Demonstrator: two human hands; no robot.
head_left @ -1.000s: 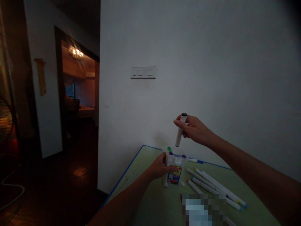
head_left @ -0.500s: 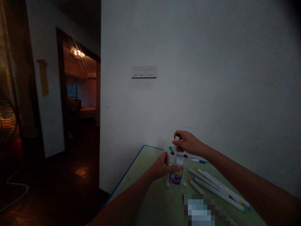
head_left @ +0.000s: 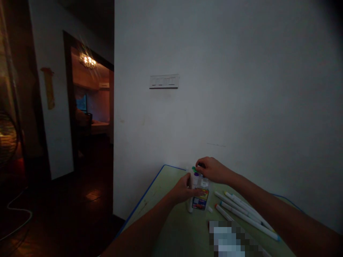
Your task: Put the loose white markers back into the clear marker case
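Note:
My left hand (head_left: 183, 191) grips the side of a clear plastic marker case (head_left: 204, 184), which stands upright on the table with a printed label on its front. Coloured marker caps stick out of its top. My right hand (head_left: 213, 170) is right at the top of the case, closed on a marker with a dark cap (head_left: 200, 165). Most of that marker is hidden by my fingers and the case. Several loose white markers (head_left: 242, 210) with coloured ends lie to the right of the case.
The pale green table (head_left: 158, 200) has a blue edge and meets a white wall bearing a switch panel (head_left: 164, 81). A small white cap (head_left: 210, 209) lies by the case. A pixelated patch (head_left: 227, 239) covers the near table. A dark doorway is at left.
My right hand has moved down with the marker, from above the case to its top, and the marker is now mostly hidden. My left hand still holds the case in place.

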